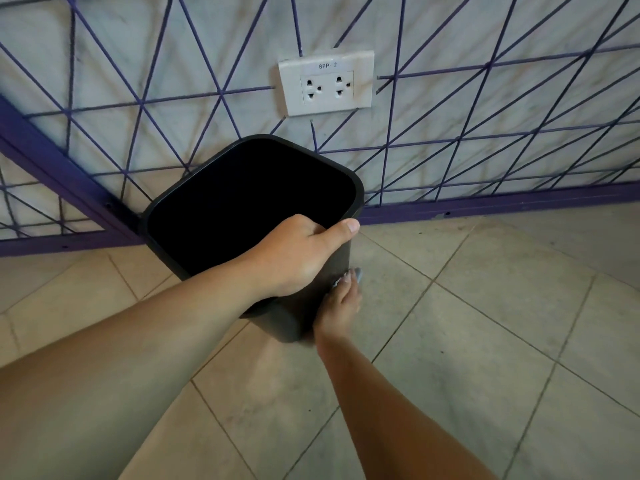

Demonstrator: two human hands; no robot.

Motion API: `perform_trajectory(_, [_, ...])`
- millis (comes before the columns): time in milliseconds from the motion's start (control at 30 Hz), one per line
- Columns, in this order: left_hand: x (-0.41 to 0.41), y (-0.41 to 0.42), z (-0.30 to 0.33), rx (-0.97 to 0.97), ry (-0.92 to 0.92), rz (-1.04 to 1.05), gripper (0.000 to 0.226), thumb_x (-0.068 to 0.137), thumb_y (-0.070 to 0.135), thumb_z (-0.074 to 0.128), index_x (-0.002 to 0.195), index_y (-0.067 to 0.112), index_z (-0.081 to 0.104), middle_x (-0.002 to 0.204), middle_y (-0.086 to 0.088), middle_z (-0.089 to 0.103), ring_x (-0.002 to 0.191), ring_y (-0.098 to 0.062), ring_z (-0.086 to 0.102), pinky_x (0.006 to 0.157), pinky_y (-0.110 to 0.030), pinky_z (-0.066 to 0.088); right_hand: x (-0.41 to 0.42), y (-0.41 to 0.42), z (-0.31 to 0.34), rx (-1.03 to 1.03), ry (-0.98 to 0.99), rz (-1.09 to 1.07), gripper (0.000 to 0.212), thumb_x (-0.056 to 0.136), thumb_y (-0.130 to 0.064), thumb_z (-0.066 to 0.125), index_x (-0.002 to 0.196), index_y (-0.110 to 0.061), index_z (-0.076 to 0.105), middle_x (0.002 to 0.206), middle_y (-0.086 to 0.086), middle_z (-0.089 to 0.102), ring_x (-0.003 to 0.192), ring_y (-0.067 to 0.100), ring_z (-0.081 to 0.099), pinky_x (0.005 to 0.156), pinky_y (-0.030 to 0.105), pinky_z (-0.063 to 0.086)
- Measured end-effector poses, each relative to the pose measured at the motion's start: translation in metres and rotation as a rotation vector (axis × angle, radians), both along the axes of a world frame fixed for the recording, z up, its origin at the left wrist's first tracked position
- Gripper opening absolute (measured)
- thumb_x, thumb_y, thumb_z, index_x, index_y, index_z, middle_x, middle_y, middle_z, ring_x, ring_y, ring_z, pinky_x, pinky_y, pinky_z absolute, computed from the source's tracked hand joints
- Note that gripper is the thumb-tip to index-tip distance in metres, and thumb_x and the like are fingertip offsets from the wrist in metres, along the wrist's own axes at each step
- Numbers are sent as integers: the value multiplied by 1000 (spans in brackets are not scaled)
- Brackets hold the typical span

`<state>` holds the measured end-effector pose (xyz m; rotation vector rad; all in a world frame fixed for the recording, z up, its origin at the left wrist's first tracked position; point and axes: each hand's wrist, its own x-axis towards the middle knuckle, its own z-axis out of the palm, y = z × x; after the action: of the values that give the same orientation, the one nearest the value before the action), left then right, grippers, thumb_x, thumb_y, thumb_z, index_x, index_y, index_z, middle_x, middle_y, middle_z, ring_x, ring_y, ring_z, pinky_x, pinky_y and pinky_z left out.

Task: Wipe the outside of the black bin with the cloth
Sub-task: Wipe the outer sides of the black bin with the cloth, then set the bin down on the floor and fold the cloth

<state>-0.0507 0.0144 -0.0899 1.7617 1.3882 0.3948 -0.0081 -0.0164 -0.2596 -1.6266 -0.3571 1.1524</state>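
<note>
A black bin (214,174) with a rounded square rim stands on the tiled floor by the wall, its inside dark. My left hand (298,254) grips the near right part of the rim, fingers inside and thumb along the outside. My right hand (339,303) presses a greyish cloth (355,274) flat against the bin's lower right outer side. Only a small edge of the cloth shows past the fingertips; the hand hides the rest of it.
Behind the bin is a pale wall with a purple wire grid (485,133) in front and a white double socket (327,83) above. A thick purple frame bar (55,168) slants down at the left. Beige floor tiles (485,323) spread to the right and front.
</note>
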Motion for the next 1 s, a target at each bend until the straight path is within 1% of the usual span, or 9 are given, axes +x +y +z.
perform_trajectory(133, [2,-6,5,21,-13,2,81,72,80,43,89,4,67,85,-4,56,85,-39,66,85,-54,51,4,-22,12,-142,25,70,53,124,-32,31,152,-2,64,146,24,67,143,41,61,120,45,49])
perform_trajectory(267, [9,-8,8,-24,14,74,81,82,76,45,81,-3,65,74,-16,57,75,-34,64,79,-52,51,27,-39,49,-149,122,70,41,124,-29,34,115,-8,68,113,16,70,102,28,68,87,34,47])
perform_trajectory(367, [25,-6,12,-66,53,156,70,98,65,41,67,5,60,64,-3,51,64,-24,53,62,-37,38,51,-43,84,-118,156,82,48,123,-38,36,93,-18,68,96,7,71,93,23,66,95,36,47])
perform_trajectory(433, [36,-1,14,-158,8,224,74,100,65,34,114,1,68,106,-13,68,97,-27,62,80,-33,42,67,-40,103,-62,177,69,53,122,-43,39,94,-14,73,93,12,78,94,27,73,94,40,57])
perform_trajectory(500, [44,2,19,-292,-104,287,79,100,66,31,149,5,45,149,-12,50,134,-30,48,104,-36,36,83,-38,123,-3,187,60,56,120,-50,44,104,-8,77,86,10,81,87,25,75,84,38,61])
perform_trajectory(633, [43,3,36,-422,-274,195,61,100,62,40,128,13,63,122,3,62,99,-12,59,89,-28,42,105,-38,152,73,103,170,47,114,-50,60,96,-11,78,71,2,81,64,11,79,65,26,64])
perform_trajectory(700, [33,6,42,-181,-46,67,54,100,55,47,120,11,70,117,0,68,97,-15,62,89,-32,46,108,-37,163,98,20,242,40,112,-41,67,85,-11,76,60,-3,78,56,6,76,54,18,57])
perform_trajectory(833, [-10,12,52,325,476,-100,36,99,41,56,127,23,69,123,-3,72,118,-24,62,99,-39,51,103,-33,177,56,-168,353,26,109,-31,74,88,-16,70,81,5,73,86,22,72,74,32,54])
perform_trajectory(1000, [-63,8,37,359,817,-58,55,97,42,55,149,24,47,163,-3,34,151,-28,21,119,-48,24,106,-26,182,-8,-208,343,23,109,-20,75,87,-17,68,88,4,73,93,23,72,89,34,55])
